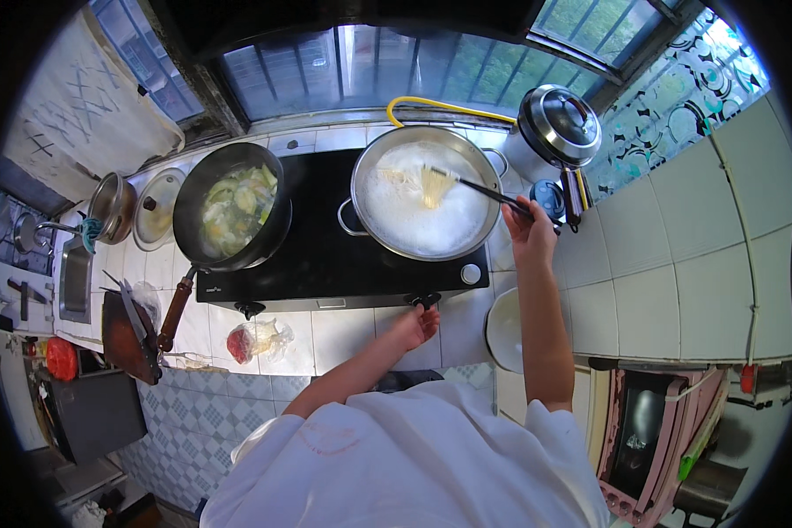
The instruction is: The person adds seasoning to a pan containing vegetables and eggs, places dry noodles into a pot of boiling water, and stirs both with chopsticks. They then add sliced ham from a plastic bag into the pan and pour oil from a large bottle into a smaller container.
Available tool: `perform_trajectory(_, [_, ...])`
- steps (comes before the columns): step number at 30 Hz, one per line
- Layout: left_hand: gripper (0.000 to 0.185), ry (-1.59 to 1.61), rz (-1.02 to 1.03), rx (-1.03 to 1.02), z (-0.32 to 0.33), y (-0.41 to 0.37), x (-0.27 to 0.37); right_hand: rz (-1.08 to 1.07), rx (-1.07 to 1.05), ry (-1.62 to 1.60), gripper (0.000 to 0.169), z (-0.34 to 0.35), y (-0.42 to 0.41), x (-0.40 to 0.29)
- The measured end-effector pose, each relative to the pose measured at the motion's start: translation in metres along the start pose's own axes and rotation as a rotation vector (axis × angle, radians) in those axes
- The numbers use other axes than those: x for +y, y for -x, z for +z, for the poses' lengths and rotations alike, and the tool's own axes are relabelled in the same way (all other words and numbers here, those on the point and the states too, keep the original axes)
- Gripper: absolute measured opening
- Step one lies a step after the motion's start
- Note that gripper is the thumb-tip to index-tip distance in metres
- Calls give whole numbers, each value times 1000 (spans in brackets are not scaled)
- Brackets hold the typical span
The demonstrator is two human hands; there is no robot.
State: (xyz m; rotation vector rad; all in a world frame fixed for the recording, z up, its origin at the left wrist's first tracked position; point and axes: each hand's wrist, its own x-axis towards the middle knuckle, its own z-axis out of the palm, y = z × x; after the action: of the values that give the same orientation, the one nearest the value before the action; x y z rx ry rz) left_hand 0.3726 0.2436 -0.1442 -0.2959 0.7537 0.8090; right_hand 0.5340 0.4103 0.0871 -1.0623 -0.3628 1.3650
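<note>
My right hand (pixel 532 228) holds a pair of black chopsticks (pixel 492 194), whose tips lift a bundle of pale noodles (pixel 437 188) above a wide steel pot (pixel 429 253) of white, foamy liquid. The pot sits on the right side of a black gas stove (pixel 317 198). At the stove's front edge, my left hand (pixel 417 327) is by the right control knob (pixel 424 300), fingers curled and seemingly empty; whether they touch the knob is unclear. On the left side, a dark wok (pixel 183 218) holds sliced green vegetables in broth (pixel 241 204).
Left of the wok lie a glass lid (pixel 159 210), a steel pan (pixel 113 206) and a cleaver (pixel 134 310) on a dark board (pixel 115 336). A bagged red item (pixel 239 345) rests before the stove. A white bowl (pixel 505 330) and lidded pan (pixel 560 124) stand at right.
</note>
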Motion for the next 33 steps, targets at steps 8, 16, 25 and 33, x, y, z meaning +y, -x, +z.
perform_trajectory(8, [38,187,32,22,8,4,-8,-271,-124,519,22,-9,21,-8])
perform_trajectory(16, [37,360,-13,-82,-4,-6,-10,-66,-260,706,26,-11,6,-2])
perform_trajectory(25, [43,121,-93,224,13,34,-2,-35,-128,175,25,27,-37,101])
perform_trajectory(33, [37,255,68,86,-33,83,16,270,175,-243,19,25,-53,94])
